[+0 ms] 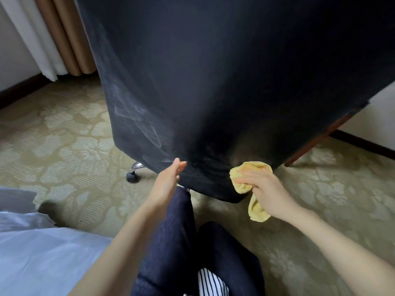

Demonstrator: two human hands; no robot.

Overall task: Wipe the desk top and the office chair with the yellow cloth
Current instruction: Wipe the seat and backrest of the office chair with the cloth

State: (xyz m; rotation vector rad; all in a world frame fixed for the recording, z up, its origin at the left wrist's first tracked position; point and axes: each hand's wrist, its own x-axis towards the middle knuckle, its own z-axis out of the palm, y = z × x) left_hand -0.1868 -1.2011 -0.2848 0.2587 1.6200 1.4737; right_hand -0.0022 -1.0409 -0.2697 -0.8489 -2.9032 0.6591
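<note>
Knees in dark denim (171, 231) sit lowest, person crouched behind the office chair (213, 82). Left hand (168, 180) is flat with fingers straight, braced on the backrest's bottom edge. Right hand (263, 184) grips the bunched yellow cloth (257, 210), pressing it low on the same panel. Pale streaks higher left look like wiped patches. Likely mid-chair. Desk top not in view, can't tell.

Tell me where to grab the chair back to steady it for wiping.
Grip the chair back at its lower left edge, from the left, where the left hand touches it. That edge hangs free above the carpet, so fingers should wrap it, clear of the yellow cloth under the right hand.
</note>
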